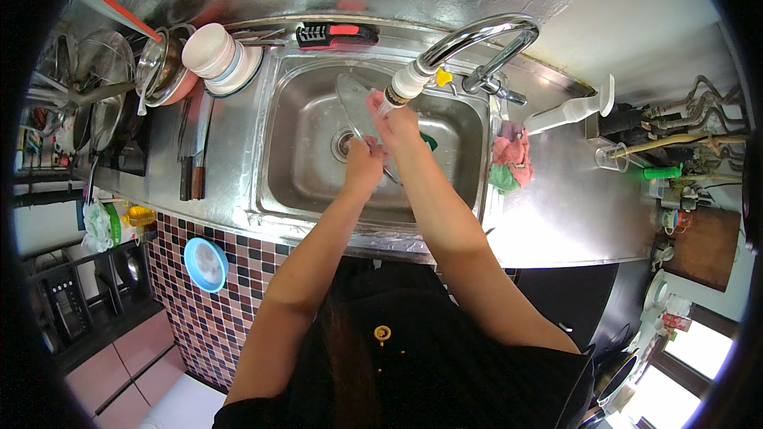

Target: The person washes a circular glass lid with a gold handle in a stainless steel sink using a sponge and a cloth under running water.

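Observation:
A clear round glass piece (pixel 356 94), a lid or a plate, is tilted on edge over the steel sink (pixel 298 185). My left hand (pixel 365 161) grips its rim on the side nearer to me. My right hand (pixel 394 124) is at the glass, directly below the white nozzle (pixel 410 80) of the chrome faucet (pixel 501 24). The nozzle hides part of that hand, so its grip is unclear. Under the glass, the drain (pixel 341 144) is partly visible. A dark green item (pixel 428 141) shows in the sink beside my right forearm, partly covered by it.
Stacked bowls (pixel 208 50) and plates stand left of the sink, with knives (pixel 201 149) lying nearby. A black and red knife sharpener (pixel 337 36) rests behind the basin. Pink and green cloths (pixel 511 158) lie at the right rim, near a white plastic object (pixel 563 113).

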